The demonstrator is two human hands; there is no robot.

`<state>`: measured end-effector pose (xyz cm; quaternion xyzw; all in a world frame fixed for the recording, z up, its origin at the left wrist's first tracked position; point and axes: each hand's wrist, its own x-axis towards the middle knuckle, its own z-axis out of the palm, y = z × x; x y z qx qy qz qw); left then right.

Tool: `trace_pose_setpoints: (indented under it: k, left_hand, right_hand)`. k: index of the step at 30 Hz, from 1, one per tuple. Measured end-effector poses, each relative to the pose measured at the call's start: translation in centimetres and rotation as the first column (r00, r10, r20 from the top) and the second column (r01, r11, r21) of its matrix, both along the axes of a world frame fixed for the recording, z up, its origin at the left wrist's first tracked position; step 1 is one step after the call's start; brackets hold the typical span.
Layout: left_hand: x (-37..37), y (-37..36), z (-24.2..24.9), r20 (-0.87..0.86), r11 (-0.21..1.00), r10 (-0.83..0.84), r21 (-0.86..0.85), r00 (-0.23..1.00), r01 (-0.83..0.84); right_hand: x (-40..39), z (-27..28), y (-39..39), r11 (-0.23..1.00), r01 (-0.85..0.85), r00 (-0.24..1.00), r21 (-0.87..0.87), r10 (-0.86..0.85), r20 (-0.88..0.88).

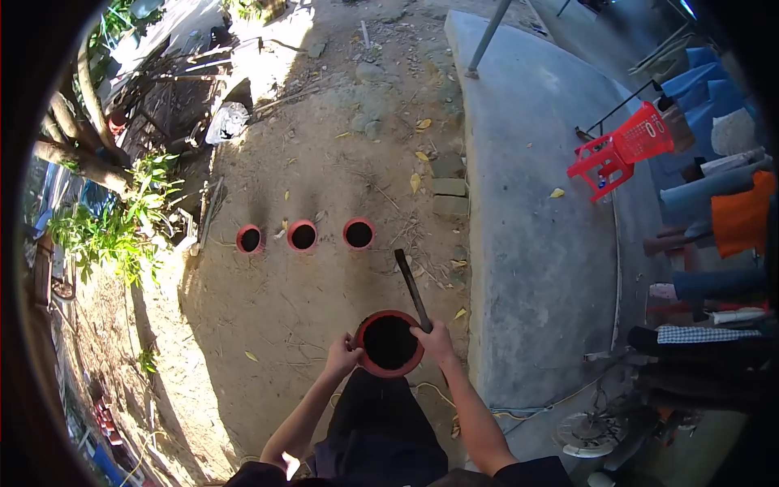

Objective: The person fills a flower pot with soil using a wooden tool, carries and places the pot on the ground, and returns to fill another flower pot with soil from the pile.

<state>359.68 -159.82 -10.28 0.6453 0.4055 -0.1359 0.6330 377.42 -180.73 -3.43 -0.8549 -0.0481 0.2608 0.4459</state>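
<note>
A reddish flower pot (389, 344) filled with dark soil is held in front of my legs, its mouth facing up. My left hand (344, 355) grips the pot's left rim, fingers closed. On the opposite side my right hand (436, 341) is closed around the lower end of a long dark stick (411, 284) and also rests against the rim. The stick points forward and slightly left. Farther ahead, three similar pots with dark soil stand in a row on the ground: a left pot (241, 239), a middle pot (291, 235) and a right pot (346, 233).
Bare dirt ground (300, 178) with fallen leaves surrounds the pots. A raised concrete slab (544, 268) runs along the right, with a red plastic chair (621, 150) and hanging clothes (706, 284). Bricks (449, 187) lie by its edge. Branches and a leafy plant (105, 235) are at left.
</note>
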Motion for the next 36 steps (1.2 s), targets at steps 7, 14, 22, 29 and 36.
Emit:
trace_pose_setpoints:
  k: [7, 14, 22, 29, 36]
  left_hand:
    - [1.8, -3.1, -15.3, -0.114, 0.906, 0.102, 0.421, 0.988, -0.045]
    - [3.2, -0.7, -34.0, -0.229, 0.829, 0.163, 0.559, 0.96, -0.007]
    - [4.7, 5.7, -46.6, -0.352, 0.831, 0.105, 0.545, 0.93, 0.113]
    - [7.5, 7.4, -50.0, -0.259, 0.81, 0.108, 0.583, 0.96, 0.067]
    - [8.0, 7.2, -54.1, -0.088, 0.862, 0.101, 0.504, 0.991, -0.043]
  right_hand:
    - [0.0, -22.4, -1.4, 0.993, 0.067, 0.936, -0.099, -0.097, -0.338]
    - [0.1, -41.5, 1.6, 0.986, 0.157, 0.841, -0.048, -0.159, -0.516]
    - [0.7, -53.2, 6.6, 0.988, 0.156, 0.835, -0.014, -0.139, -0.532]
    - [1.4, -58.0, 8.0, 0.989, 0.147, 0.86, -0.032, -0.143, -0.491]
    - [2.1, -59.6, 7.0, 0.987, 0.141, 0.856, -0.07, -0.158, -0.493]
